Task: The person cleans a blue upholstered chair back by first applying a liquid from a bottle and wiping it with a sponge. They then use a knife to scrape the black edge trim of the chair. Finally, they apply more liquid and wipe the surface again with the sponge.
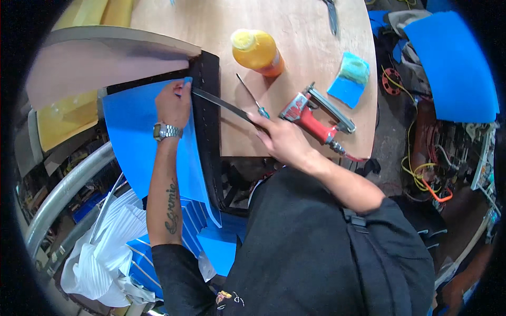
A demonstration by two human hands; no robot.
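My left hand [173,102] is closed, pinching the top corner of a blue sheet [132,121] against a black upholstered frame [210,105]. My right hand [287,141] grips one end of a long, thin, flat metal blade [224,104]. The blade slants up to the left, and its far tip meets the sheet's corner beside my left fingers. Whether it has a cutting edge I cannot tell. Just right of the blade, a screwdriver [252,95] with a teal handle lies on the wooden table [305,31]. Past my right hand rests a red air staple gun [316,117].
An orange bottle [257,52] with a yellow top stands on the table. A blue-and-green pad [350,79] lies toward the right edge, and dark scissors [331,16] at the back. A metal tube [71,195] curves at left. Another blue sheet [453,63] sits at far right, above hoses.
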